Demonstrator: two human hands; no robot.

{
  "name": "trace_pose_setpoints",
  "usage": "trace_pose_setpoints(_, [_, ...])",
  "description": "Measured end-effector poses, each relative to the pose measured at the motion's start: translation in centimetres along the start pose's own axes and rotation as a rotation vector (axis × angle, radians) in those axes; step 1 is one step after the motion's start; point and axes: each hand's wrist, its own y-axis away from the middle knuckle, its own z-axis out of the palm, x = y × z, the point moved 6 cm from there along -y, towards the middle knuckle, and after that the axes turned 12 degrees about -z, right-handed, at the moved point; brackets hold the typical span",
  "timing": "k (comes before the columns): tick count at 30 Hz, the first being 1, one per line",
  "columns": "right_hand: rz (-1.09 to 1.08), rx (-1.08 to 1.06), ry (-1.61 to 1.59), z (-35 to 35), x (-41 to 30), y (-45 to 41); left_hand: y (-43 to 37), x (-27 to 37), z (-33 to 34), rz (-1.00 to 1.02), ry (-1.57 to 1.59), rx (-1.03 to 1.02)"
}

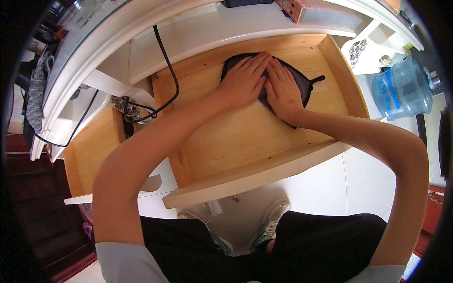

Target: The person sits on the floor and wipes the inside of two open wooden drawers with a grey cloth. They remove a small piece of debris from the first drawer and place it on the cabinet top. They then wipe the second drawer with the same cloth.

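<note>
A dark grey cloth point(302, 82) with black edging and a small loop at its right corner lies on the bottom of a pulled-out wooden drawer point(226, 150). My left hand point(244, 80) rests flat on the cloth's upper left part. Beside it, my right hand point(283, 92) presses flat on its middle. The fingertips of both hands meet near the cloth's far edge. Neither hand grips the cloth, and together they hide much of it.
A black cable point(165, 53) hangs in a loop over the drawer's left side. Another open drawer point(93, 143) is at the left. To the right stands a blue water jug point(403, 88). A white shelf point(219, 32) with a box point(318, 16) lies behind the drawer.
</note>
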Motion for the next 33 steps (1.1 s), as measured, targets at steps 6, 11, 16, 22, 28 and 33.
trace_pose_setpoints(6, [0.091,0.040,0.077,0.2,0.0,-0.1,-1.0,-0.3,1.1,0.067,0.054,-0.064])
trace_pose_setpoints(11, [-0.050,0.003,0.021,1.4,-2.1,-0.8,1.0,-1.9,0.3,-0.036,-0.006,-0.219])
trace_pose_setpoints(16, [-0.169,-0.026,-0.085,3.5,-8.2,-3.3,7.4,-4.6,-3.6,-0.315,-0.082,-0.335])
trace_pose_setpoints(22, [-0.387,-0.091,-0.170,5.3,-12.6,-5.0,11.8,-6.6,-6.4,-0.480,-0.285,-0.329])
trace_pose_setpoints(28, [-0.464,-0.094,-0.166,6.3,-12.2,-7.0,11.3,-6.7,-7.2,-0.481,-0.456,-0.236])
trace_pose_setpoints(33, [-0.487,-0.138,-0.132,7.1,-11.6,-8.0,11.0,-7.0,-7.4,-0.549,-0.496,-0.127])
